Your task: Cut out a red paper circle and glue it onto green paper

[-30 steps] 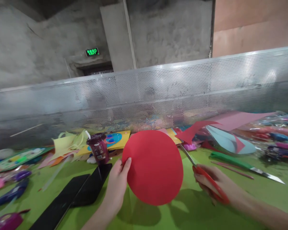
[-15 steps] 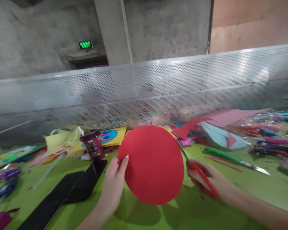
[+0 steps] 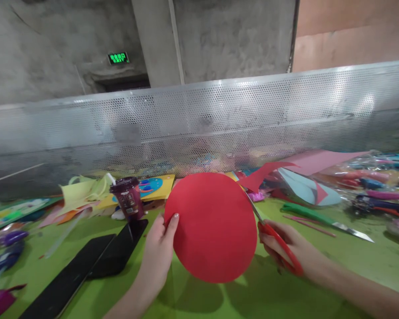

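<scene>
My left hand pinches the left edge of a red paper circle, holding it upright above the green table. My right hand grips red-handled scissors. Their blades point up and away and touch the circle's right edge. A long red paper strip lies or hangs just behind the blades; I cannot tell whether it is joined to the circle.
A dark purple cup and two black slabs lie left of my hand. Coloured paper scraps, a green-handled knife and packets of pens clutter the table. A perforated metal screen closes off the far side.
The scissors have moved in from apart to touch the circle's right edge. The view has shifted a little, and the circle stays in my left hand.
</scene>
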